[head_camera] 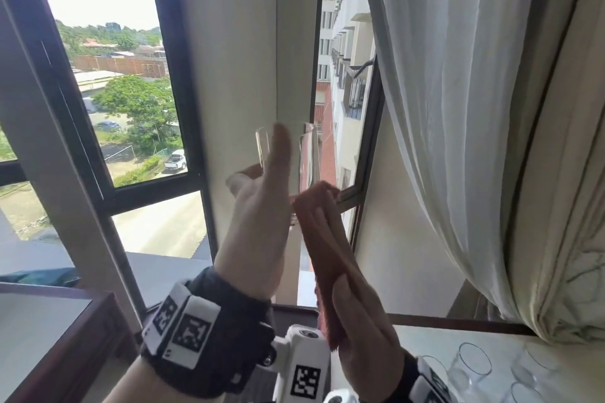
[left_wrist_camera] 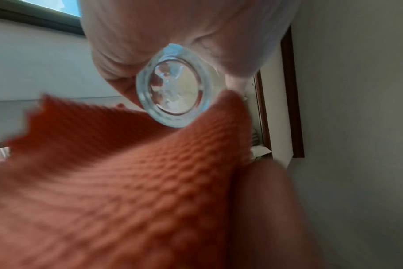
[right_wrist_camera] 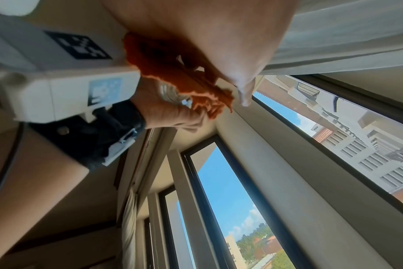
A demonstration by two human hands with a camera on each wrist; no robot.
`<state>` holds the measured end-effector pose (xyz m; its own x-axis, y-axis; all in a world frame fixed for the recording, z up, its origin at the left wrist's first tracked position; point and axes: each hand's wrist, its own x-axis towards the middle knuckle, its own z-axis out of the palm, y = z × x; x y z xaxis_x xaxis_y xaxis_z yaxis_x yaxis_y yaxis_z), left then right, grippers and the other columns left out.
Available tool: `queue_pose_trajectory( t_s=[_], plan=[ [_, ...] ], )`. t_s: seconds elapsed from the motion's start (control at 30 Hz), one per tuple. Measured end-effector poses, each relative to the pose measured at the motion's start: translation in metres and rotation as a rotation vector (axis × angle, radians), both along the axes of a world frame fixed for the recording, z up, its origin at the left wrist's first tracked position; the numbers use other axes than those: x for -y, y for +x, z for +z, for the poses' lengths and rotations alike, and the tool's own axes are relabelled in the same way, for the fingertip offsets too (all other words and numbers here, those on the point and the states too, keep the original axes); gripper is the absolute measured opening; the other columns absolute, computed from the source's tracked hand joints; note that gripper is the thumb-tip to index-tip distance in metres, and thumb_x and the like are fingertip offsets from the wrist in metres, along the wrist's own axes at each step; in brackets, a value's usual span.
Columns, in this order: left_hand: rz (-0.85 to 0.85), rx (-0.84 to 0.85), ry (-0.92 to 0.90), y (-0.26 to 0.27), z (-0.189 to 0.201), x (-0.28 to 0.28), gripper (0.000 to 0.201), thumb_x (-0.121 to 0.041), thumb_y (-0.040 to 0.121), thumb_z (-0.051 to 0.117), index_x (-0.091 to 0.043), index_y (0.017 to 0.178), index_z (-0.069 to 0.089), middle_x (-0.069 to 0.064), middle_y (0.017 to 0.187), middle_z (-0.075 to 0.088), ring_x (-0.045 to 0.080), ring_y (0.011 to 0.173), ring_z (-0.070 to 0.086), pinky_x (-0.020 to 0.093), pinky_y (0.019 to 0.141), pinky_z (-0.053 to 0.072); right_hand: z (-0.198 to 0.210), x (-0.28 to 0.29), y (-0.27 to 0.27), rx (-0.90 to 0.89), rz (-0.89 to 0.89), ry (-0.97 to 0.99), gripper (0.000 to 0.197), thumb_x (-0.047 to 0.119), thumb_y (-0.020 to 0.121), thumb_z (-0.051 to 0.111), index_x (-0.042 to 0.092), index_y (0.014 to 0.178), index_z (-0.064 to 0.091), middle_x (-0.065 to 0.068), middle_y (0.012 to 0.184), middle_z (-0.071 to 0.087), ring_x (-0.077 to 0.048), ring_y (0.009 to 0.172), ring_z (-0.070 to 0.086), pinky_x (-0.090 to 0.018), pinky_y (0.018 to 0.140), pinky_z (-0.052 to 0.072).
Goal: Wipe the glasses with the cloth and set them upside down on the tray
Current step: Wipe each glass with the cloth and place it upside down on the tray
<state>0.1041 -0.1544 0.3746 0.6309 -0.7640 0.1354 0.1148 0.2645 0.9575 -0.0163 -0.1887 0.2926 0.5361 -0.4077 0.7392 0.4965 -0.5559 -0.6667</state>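
Head view, centre frame: left hand (head_camera: 258, 206) holds a clear glass (head_camera: 284, 157) raised in front of the pale wall strip between two windows, thumb laid up the near side, fingers wrapped behind. Right hand (head_camera: 357, 330) just right of it, fingers straight, pressing a folded orange cloth (head_camera: 322, 239) against the glass's lower side.

Open air above and left of the hands. White curtain (head_camera: 458, 108) hangs close on the right; dark window frame (head_camera: 183, 108) to the left.

Lower right corner: more glasses (head_camera: 474, 360) standing mouth-up on a pale surface, cut off by the frame edge. Dark wooden ledge at lower left.

Left wrist view: glass base (left_wrist_camera: 175, 91) seen end-on, cloth (left_wrist_camera: 127, 182) blurred and filling the lower frame. No tray identifiable.
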Motion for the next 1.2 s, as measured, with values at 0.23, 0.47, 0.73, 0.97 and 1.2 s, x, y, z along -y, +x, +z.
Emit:
queue_pose_trajectory(
  t_s=[0.23,0.47,0.73,0.97,1.2],
  plan=[
    [-0.121,0.227,0.022,-0.024,-0.014,-0.006,0.083,-0.069,0.069,0.072,-0.013,0.125,0.045,0.023,0.092,0.073,0.017,0.073,0.069,0.027,0.065,0.059,-0.001,0.029,-0.003,-0.162,-0.642,-0.177,0.073,0.069,0.084,0.062,0.023,0.14,0.051,-0.008,0.097,0.077,-0.019,0.082,0.071,-0.023,0.075,0.059],
    [-0.122,0.072,-0.004,-0.027,-0.026,-0.004,0.082,-0.086,0.094,0.037,-0.018,0.128,0.068,0.016,0.123,0.073,0.034,0.117,0.069,0.055,0.107,0.052,0.028,0.012,0.007,0.088,-0.234,-0.205,0.055,0.019,0.102,0.032,0.012,0.156,0.031,-0.009,0.165,0.025,-0.036,0.153,0.017,-0.046,0.123,0.021],
    [-0.125,0.129,-0.083,-0.03,-0.024,-0.001,0.065,-0.081,0.09,0.042,-0.025,0.123,0.051,0.004,0.083,0.06,0.025,0.078,0.058,0.059,0.078,0.056,-0.017,0.03,-0.002,-0.16,-0.698,-0.17,0.07,0.075,0.076,0.064,0.027,0.126,0.06,-0.03,0.099,0.069,-0.015,0.074,0.071,-0.016,0.068,0.057],
    [-0.095,0.188,-0.039,-0.021,-0.028,0.007,0.054,-0.06,0.104,0.036,-0.013,0.128,0.05,0.008,0.092,0.073,0.023,0.1,0.074,0.03,0.086,0.061,0.029,0.012,0.007,0.043,-0.243,-0.174,0.054,0.015,0.103,0.025,0.008,0.156,0.029,-0.011,0.165,0.026,-0.032,0.155,0.014,-0.051,0.125,0.013],
    [-0.093,0.099,-0.09,-0.021,-0.02,-0.001,0.067,-0.082,0.091,0.04,-0.024,0.121,0.051,0.014,0.088,0.06,0.034,0.081,0.059,0.05,0.085,0.055,-0.021,0.013,-0.012,-0.42,-0.381,0.027,0.046,0.105,0.057,0.037,0.07,0.074,0.062,-0.004,0.097,0.075,0.008,0.07,0.063,-0.013,0.072,0.046]
  ],
)
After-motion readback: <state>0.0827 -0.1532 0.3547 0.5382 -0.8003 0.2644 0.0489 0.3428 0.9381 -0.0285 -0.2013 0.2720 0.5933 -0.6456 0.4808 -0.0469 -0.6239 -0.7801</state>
